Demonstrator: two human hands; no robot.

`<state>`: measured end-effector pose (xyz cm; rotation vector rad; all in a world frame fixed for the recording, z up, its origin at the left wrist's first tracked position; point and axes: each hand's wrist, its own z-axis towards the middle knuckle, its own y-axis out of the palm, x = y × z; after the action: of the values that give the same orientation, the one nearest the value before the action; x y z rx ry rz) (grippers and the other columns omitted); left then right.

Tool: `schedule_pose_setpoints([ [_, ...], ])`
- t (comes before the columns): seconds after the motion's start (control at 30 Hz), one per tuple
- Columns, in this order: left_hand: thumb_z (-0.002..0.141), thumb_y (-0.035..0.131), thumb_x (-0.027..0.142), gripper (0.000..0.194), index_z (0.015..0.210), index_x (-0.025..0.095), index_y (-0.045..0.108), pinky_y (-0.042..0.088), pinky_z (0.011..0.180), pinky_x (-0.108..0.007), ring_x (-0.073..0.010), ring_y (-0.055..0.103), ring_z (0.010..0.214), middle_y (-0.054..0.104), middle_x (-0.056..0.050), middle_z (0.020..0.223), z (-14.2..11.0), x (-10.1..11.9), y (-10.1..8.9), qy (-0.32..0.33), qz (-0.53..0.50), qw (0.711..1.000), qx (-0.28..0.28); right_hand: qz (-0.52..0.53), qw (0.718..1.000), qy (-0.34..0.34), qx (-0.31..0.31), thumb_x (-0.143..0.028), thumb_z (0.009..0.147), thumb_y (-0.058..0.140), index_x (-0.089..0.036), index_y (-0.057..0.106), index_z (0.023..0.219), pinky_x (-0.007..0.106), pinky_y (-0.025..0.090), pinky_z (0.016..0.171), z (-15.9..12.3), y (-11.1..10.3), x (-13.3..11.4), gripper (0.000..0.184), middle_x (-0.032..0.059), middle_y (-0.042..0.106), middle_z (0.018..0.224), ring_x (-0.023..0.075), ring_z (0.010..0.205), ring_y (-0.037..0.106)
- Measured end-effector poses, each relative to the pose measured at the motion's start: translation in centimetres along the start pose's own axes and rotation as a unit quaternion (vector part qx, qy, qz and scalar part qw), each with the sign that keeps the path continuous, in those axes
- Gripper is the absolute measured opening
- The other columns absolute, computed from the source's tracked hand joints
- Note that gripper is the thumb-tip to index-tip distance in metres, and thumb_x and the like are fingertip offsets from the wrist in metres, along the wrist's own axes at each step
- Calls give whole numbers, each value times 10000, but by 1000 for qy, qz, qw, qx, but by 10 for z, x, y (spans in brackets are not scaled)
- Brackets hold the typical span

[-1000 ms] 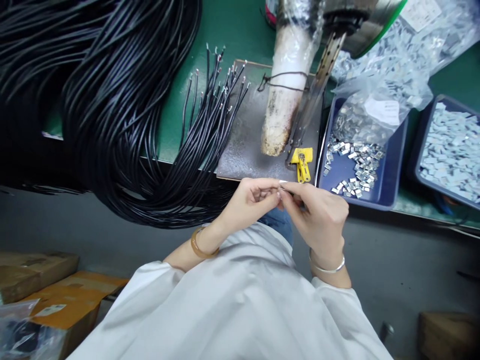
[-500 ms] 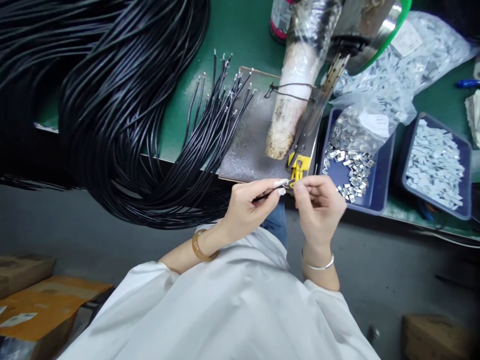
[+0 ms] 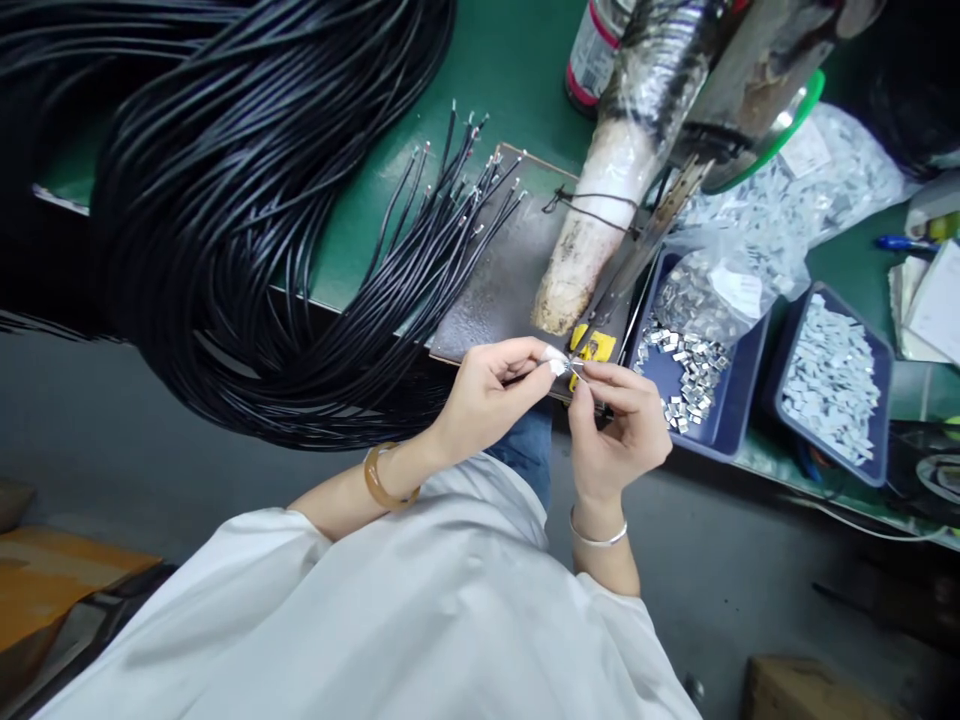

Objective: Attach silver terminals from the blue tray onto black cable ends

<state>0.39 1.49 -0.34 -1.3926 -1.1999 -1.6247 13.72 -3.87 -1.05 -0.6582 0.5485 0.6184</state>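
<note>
My left hand [image 3: 499, 395] is closed in a pinch around a cable end, with white wrapping on its fingertips. Thin pale wires [image 3: 576, 370] stick out between the two hands. Thumb and forefinger of my right hand [image 3: 621, 425] are pinched on one of these wires. Just behind the fingertips is a yellow piece [image 3: 598, 345] below a long metal arm [image 3: 634, 250]. To the left, a thick bundle of black cables [image 3: 315, 350] hangs over the table edge, its stripped ends fanned on a dark board [image 3: 491, 290].
A plastic-wrapped tube [image 3: 600, 210] slants down over the board. On the right stand a blue tray [image 3: 739, 405] of small metal parts and another blue tray [image 3: 887, 415] of pale pieces. Behind them lie plastic bags [image 3: 847, 180] of parts. A jar [image 3: 592, 60] stands at the back.
The camera view has shifted and turned slightly. My right hand's fingers have moved a little apart from the left fingertips, and thin wires now show between them.
</note>
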Motion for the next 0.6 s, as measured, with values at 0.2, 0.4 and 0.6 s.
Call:
schedule_pose_setpoints([
  [0.2,871,660,234,133,816,137,733,429,580,-181,-78,503,601,601,3,671,2,-1,3,-5,3,1000,12,-26,1000,-4,6,-104,848,706,-225,651,887,322,597,771,6,3,1,139,3,732,914,155,856,716],
  [0.4,849,674,242,128,815,138,741,438,555,-180,-76,504,563,617,6,641,4,3,4,4,16,999,27,-35,999,-16,15,-105,832,734,-235,679,891,336,596,786,10,3,-1,153,1,740,926,158,857,716],
  [0.6,841,680,231,120,832,132,749,502,618,-190,-102,609,644,688,-19,707,3,5,0,-11,-2,1000,4,-21,1000,-17,13,-107,823,733,-220,651,868,336,600,779,7,1,-1,147,19,743,936,164,861,720],
])
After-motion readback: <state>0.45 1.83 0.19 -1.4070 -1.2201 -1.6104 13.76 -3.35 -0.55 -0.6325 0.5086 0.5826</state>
